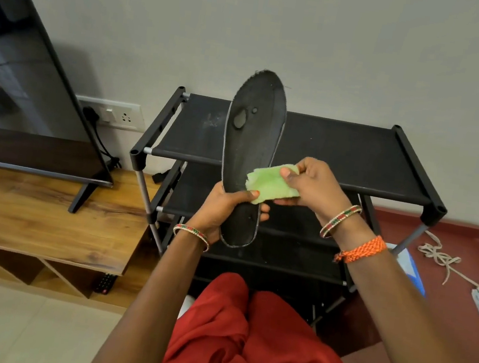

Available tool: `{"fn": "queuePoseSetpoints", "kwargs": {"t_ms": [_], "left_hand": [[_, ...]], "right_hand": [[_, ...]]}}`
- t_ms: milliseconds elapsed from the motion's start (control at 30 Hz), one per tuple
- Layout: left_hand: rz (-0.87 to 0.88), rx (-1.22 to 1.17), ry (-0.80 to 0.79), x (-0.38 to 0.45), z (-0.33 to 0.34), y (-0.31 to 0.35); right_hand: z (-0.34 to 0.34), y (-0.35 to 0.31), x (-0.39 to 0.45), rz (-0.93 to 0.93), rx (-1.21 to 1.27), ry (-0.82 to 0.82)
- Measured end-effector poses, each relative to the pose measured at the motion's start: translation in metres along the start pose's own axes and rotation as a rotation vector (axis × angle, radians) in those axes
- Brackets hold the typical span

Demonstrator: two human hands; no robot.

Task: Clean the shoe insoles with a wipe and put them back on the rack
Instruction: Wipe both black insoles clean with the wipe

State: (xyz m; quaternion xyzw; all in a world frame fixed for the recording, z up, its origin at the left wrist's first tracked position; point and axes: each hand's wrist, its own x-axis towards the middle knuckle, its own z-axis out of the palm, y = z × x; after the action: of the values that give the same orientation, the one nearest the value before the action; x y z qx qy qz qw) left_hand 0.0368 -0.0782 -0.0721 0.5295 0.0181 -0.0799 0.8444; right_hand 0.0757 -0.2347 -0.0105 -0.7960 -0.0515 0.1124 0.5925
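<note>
Head view. The left hand point(222, 209) grips the insole point(249, 152) near its heel end, fingers wrapped round the right edge and thumb across the face. The insole stands nearly upright, toe end up, in front of the rack point(357, 154). It does not touch the rack.

The right hand point(308, 184) pinches the wipe point(268, 185) between thumb and fingers. The wipe lies flat against the insole face, just above the left thumb and touching it. The wipe is green and partly folded.

Above the grip, toward the toe, the insole shows two pale worn or soiled patches point(242, 117). The wipe has not reached them in this position. The toe edge is frayed.

Status, as a judgement:
- Wiping of this insole is in progress, at its lower middle section.
- The upper section, including the patches, appears to need wiping.
- Whether the rear face is clean cannot be told; it is hidden.
- No other insole is visible, so how many are left cannot be told.
- The return to the rack is not yet done. The top shelf, behind the grip, holds nothing visible.

Beside the rack: a TV point(18, 67) on a wooden unit point(29, 214), and a cord point(438, 256) on the floor.
</note>
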Motion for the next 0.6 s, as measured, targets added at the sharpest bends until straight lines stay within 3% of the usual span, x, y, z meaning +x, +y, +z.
{"fn": "queuePoseSetpoints", "kwargs": {"t_ms": [67, 167, 200, 267, 333, 400, 500, 600], "left_hand": [[-0.044, -0.078, 0.035, -0.004, -0.001, -0.002], [-0.100, -0.279, 0.017, -0.011, 0.001, -0.006], [-0.091, -0.327, -0.005, -0.011, 0.003, -0.007], [-0.079, -0.437, -0.069, -0.009, 0.008, -0.007], [-0.111, -0.578, -0.134, -0.008, 0.011, -0.008], [-0.100, -0.698, -0.174, -0.009, 0.010, -0.010], [-0.063, -0.750, -0.213, -0.012, 0.008, -0.009], [-0.044, -0.674, -0.216, -0.011, 0.021, -0.009]], "right_hand": [[0.000, -0.004, -0.005, -0.088, 0.022, 0.194], [0.007, -0.003, -0.016, -0.540, -0.263, 0.514], [0.016, 0.003, -0.021, -0.651, -0.373, 0.484], [0.046, 0.023, -0.033, -0.746, -0.598, 0.245], [0.076, 0.046, -0.050, -0.708, -0.787, 0.075], [0.084, 0.059, -0.067, -0.682, -0.825, -0.003], [0.072, 0.063, -0.082, -0.780, -0.897, -0.067], [0.063, 0.050, -0.073, -0.736, -1.007, 0.008]]}}
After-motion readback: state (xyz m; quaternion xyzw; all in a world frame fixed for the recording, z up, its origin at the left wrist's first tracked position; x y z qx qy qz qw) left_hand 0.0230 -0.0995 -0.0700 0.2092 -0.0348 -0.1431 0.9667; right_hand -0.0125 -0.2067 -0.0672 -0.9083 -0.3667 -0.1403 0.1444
